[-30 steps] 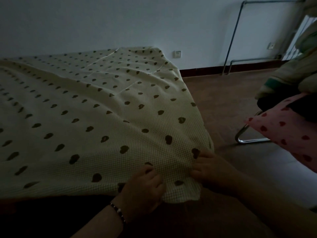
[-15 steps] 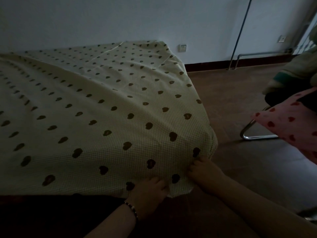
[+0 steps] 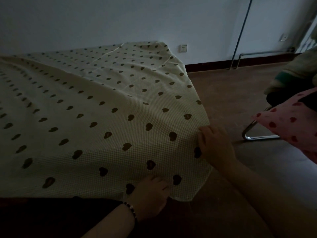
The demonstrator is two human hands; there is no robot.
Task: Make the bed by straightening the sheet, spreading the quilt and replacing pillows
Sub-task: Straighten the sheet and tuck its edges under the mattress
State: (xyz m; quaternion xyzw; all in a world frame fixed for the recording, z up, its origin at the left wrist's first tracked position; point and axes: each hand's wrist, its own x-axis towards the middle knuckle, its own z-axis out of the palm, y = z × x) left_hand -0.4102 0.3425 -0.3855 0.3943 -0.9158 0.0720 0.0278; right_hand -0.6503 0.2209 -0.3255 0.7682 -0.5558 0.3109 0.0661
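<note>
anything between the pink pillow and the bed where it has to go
Nothing visible. The pink pillow sits on the chair to the right; only bare floor separates it from the sheet, which has nothing lying on it but both hands at its near corner.

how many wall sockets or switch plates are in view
2. One plate sits low on the wall just past the far corner of the sheet. The other is higher, right of the upright pipe. The bedding on the chair may hide more.
</note>
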